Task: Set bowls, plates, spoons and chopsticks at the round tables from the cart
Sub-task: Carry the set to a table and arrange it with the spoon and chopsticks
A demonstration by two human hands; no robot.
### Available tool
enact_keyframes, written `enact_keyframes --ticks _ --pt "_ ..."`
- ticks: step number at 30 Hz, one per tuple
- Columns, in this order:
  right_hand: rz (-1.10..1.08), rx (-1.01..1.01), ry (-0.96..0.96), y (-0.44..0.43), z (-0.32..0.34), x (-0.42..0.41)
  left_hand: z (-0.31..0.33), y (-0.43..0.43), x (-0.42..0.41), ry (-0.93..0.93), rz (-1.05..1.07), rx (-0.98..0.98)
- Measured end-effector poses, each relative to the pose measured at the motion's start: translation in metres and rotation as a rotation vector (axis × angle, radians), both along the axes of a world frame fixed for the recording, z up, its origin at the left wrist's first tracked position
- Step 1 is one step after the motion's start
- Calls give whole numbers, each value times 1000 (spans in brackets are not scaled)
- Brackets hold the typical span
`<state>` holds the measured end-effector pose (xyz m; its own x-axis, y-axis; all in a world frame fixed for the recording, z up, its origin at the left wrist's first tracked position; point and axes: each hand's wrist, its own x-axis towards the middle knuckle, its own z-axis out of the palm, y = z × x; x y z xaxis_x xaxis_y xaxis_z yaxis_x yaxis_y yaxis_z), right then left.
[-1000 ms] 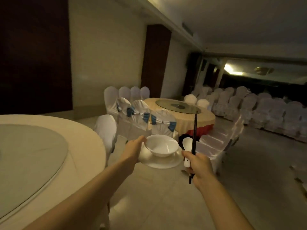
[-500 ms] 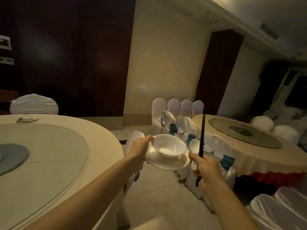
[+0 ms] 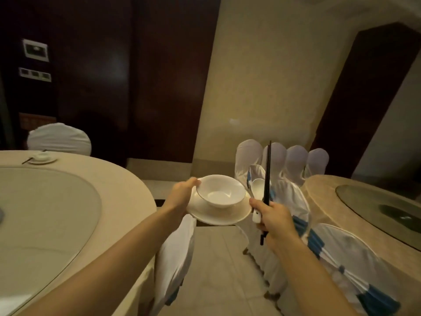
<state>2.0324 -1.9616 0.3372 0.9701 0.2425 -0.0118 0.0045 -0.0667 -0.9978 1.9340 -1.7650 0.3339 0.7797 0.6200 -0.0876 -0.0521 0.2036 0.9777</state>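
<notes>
My left hand point(image 3: 182, 195) grips the left rim of a white plate point(image 3: 218, 216) with a white bowl point(image 3: 220, 193) standing on it, held in the air over the gap between two tables. My right hand point(image 3: 271, 218) grips black chopsticks point(image 3: 267, 176) pointing upward, together with a white spoon point(image 3: 258, 187) whose handle end sticks out below my fingers. The round table point(image 3: 118, 179) with a beige cloth and a glass turntable lies to the left. At its far edge a place setting point(image 3: 41, 158) of plate, bowl and chopsticks is laid.
A white-covered chair point(image 3: 175, 254) is tucked at the left table just below the plate. A second round table point(image 3: 323, 190) stands at the right, ringed by chairs with blue sashes point(image 3: 303, 226). Tiled floor point(image 3: 218, 265) runs between them. Another covered chair point(image 3: 59, 139) stands behind the left table.
The view has swung left and closer: the left table fills more of the frame, the far hall is out of sight. Both hands keep their holds on the same things.
</notes>
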Motion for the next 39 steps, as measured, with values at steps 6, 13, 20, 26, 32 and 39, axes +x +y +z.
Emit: enact_keyframes --ticks 6,13,20,26,32,39 --pt "230 -39 23 74 -25 149 -23 38 105 38 263 16" --pt "567 -53 3 176 -19 272 -21 87 182 48 585 16" --pt "872 -85 7 290 -46 318 -38 143 197 79 874 -34" --pt "1108 -146 5 382 -85 331 -84 194 200 106 1070 -89" --pt "1310 -222 24 453 -116 335 -122 229 205 151 1251 -153" --pt "1524 -256 87 514 -159 331 -164 248 210 206 1446 -250"
